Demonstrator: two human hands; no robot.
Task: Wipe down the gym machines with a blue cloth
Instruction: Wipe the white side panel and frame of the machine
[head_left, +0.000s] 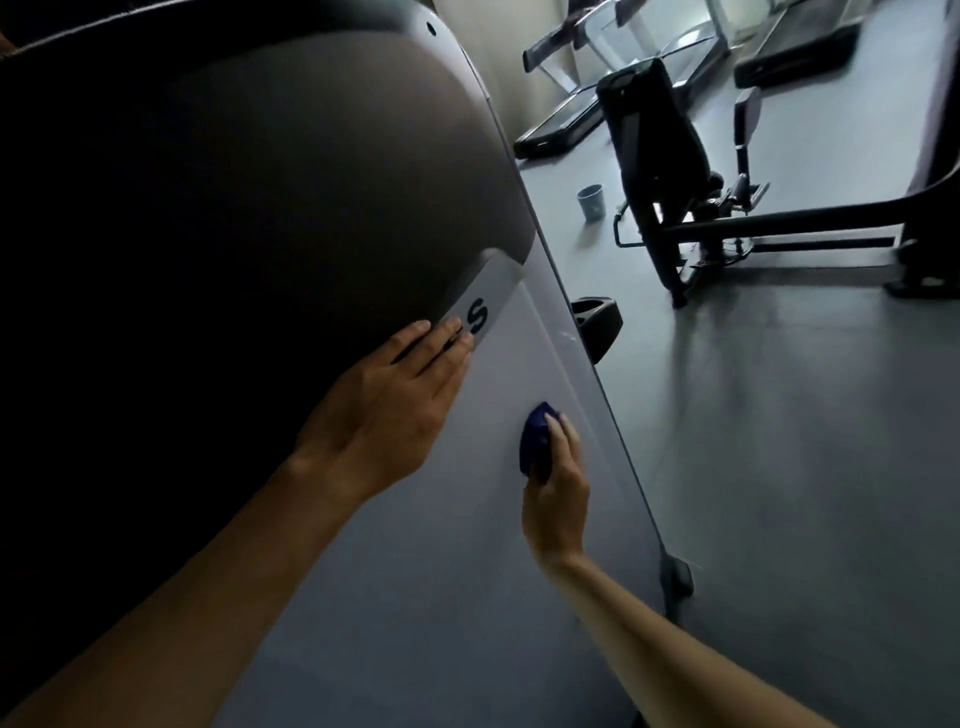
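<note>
Head view: right hand (556, 493) clamped on blue cloth (535, 439), pressing it against pale machine panel (426, 545); left hand (395, 400) flat, fingers straight, bracing nearby. Risk: bunched cloth likely misses the panel's right edge.

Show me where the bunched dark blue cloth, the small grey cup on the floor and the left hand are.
bunched dark blue cloth (535, 439), head view, its bulging middle
small grey cup (591, 201), head view, its side wall
left hand (395, 400), head view, its back
</note>
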